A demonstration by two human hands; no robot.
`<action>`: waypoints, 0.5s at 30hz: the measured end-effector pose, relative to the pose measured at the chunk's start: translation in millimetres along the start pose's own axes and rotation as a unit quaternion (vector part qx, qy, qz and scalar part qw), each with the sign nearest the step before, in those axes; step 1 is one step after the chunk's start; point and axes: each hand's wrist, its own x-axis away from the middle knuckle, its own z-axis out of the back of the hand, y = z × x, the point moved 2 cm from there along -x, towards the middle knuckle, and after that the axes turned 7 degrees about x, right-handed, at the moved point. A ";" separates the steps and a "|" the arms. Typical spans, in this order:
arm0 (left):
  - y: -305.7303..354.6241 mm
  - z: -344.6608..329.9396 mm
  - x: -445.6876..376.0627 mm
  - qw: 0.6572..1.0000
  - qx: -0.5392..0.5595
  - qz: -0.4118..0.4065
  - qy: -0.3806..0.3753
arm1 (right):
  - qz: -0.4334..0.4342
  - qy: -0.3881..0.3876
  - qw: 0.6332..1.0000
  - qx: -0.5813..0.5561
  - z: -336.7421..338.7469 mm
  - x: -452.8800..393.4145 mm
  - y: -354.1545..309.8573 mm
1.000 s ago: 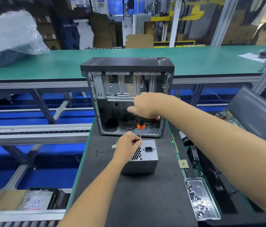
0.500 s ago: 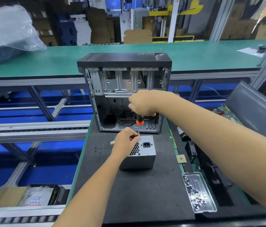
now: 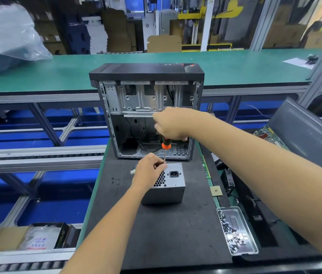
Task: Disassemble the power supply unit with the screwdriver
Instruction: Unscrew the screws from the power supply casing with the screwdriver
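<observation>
Landmark: the grey sheet-metal box of the power supply unit [image 3: 168,184], with a honeycomb vent and a black mains socket on its top face, stands on the dark mat [image 3: 156,234].
Step in hand: working a screw at the unit's far top edge, as I judge it; the screw itself is hidden behind the fingers.
Right hand [image 3: 173,123]: above the unit, fingers wrapped round the handle of the black-and-orange screwdriver [image 3: 165,149], shaft pointing down to the unit's far edge.
Left hand [image 3: 149,168]: on the unit's far left corner, fingers curled, fingertips pinching the shaft low down to steady it.
Next move: probably turning the driver with the tip held seated, then lifting the loosened screw away; it calls for downward pressure and a steady box.
Open black computer case [image 3: 146,115]: just behind the unit, interior mostly bare metal, with a few dark cables at the bottom.
Clear plastic tray [image 3: 250,232]: right of the unit and nearer the person, holding many small dark screws.
Loose small screws [image 3: 115,180]: left of the unit, on the mat.
Cardboard box [image 3: 7,237]: well left of the unit and lower, holding a plastic-wrapped pack.
</observation>
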 end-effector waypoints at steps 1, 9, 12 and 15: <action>0.1 0.3 -0.1 1.000 -0.001 0.000 0.000 | -0.003 -0.003 1.000 0.001 -0.5 -0.9 -0.6; -1.0 0.0 0.0 1.000 -0.003 0.003 -0.004 | 0.078 -0.033 0.989 -0.125 4.5 1.0 1.9; -0.3 -0.1 -0.3 1.000 -0.006 -0.003 -0.002 | 0.049 -0.020 0.993 -0.104 -1.3 -0.7 -0.3; 0.7 -0.1 -0.1 1.000 -0.010 -0.007 0.001 | -0.021 0.004 0.999 -0.042 0.3 -3.4 -0.6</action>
